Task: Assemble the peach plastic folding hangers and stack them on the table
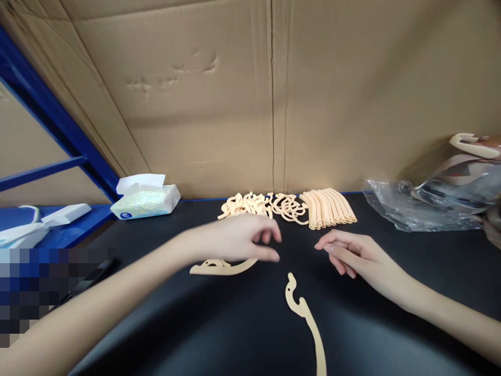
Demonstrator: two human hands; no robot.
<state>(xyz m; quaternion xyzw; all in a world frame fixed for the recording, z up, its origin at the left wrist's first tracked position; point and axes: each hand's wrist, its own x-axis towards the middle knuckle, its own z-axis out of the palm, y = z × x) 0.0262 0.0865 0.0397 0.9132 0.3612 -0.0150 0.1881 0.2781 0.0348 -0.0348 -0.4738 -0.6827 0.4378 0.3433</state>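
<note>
My left hand (242, 237) hovers over the black table, fingers bent and apart from the thumb, with nothing visible between them. Just below it lies a cream plastic hanger piece (225, 269), curved, its far part hidden behind the hand; whether they touch I cannot tell. My right hand (350, 253) is at the right, fingers loosely curled and the thumb near the index finger, holding nothing that I can see. Between the hands and nearer to me is a long curved hanger arm (313, 324) with a hook-shaped end and a small hole; its lower end leaves the view.
Along the back lie a heap of small hook pieces (287, 206) and a neat row of curved hanger arms (329, 206). A tissue pack (146, 201) sits back left, clear plastic bags (422, 209) back right. Cardboard (235, 104) walls the back; a blue frame (58, 120) stands left.
</note>
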